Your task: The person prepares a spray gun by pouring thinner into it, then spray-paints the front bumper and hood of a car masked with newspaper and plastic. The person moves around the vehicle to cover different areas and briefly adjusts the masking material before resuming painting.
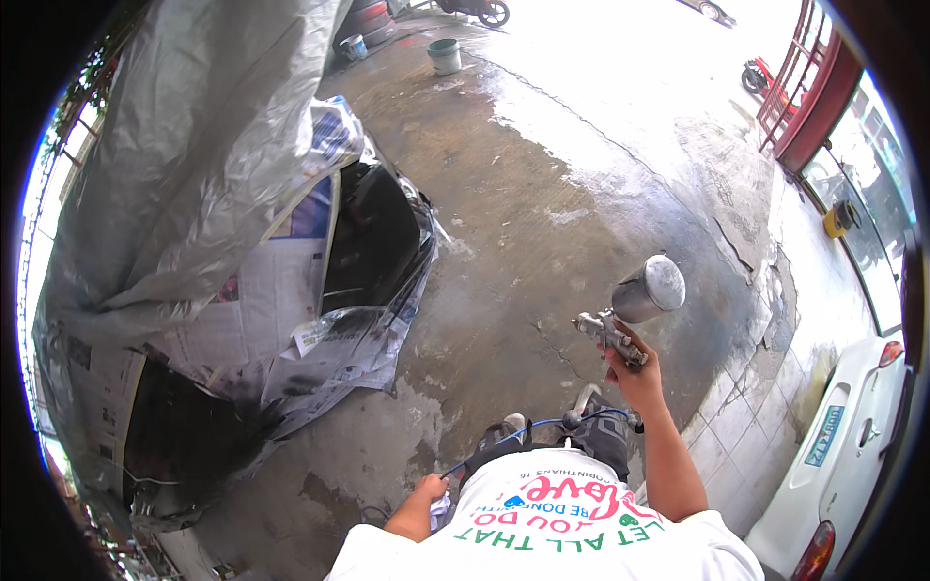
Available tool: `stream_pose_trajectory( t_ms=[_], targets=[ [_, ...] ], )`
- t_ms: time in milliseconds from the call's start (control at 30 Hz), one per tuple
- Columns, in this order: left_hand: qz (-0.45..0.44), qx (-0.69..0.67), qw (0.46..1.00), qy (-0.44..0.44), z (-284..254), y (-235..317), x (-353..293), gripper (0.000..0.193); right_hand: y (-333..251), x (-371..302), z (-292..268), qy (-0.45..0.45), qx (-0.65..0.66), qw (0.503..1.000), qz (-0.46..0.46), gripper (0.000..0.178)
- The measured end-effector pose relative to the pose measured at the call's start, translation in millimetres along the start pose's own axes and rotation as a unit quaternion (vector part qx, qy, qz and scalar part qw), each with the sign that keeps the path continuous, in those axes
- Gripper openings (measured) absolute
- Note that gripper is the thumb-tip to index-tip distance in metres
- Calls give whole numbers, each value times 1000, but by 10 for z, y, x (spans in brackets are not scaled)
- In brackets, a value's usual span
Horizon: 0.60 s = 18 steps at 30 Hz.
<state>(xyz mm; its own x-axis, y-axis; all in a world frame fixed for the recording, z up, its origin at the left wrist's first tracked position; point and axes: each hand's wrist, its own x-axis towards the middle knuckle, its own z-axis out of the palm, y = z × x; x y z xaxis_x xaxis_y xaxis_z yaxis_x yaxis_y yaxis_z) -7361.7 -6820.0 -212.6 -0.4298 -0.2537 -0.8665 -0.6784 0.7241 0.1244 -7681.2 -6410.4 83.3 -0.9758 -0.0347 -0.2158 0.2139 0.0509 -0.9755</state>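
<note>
My right hand is closed round the handle of a metal spray gun, held out in front of my right side. A silvery paint cup sits on the gun. Low at my left side, my left hand is closed on a thin blue air hose, which crosses in front of my legs toward the right. Some white cloth shows beside that hand; whether it is gripped too, I cannot make out. To the left stands a masked car with a glossy black panel framed by taped newspaper.
Grey plastic sheeting drapes the car. A second dark panel shows at lower left. Farther off stand a bucket and a small pail. A white car is at right, with a yellow container beyond it.
</note>
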Motion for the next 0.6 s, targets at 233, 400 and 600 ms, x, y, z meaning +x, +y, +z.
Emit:
stream_pose_trajectory(
  t_ms=[233,400,600],
  targets=[
    [37,-29,999,11,-937,1821,971,36,-32,1513,-1195,4,29,998,48,47],
    [93,-108,986,86,-1461,4051,1369,32,-357,2992,-2247,5,-19,1000,-24,49],
    [126,-155,969,144,-1979,5974,1740,27,-1026,4685,-2845,-5,-70,997,-16,35]
  ],
)
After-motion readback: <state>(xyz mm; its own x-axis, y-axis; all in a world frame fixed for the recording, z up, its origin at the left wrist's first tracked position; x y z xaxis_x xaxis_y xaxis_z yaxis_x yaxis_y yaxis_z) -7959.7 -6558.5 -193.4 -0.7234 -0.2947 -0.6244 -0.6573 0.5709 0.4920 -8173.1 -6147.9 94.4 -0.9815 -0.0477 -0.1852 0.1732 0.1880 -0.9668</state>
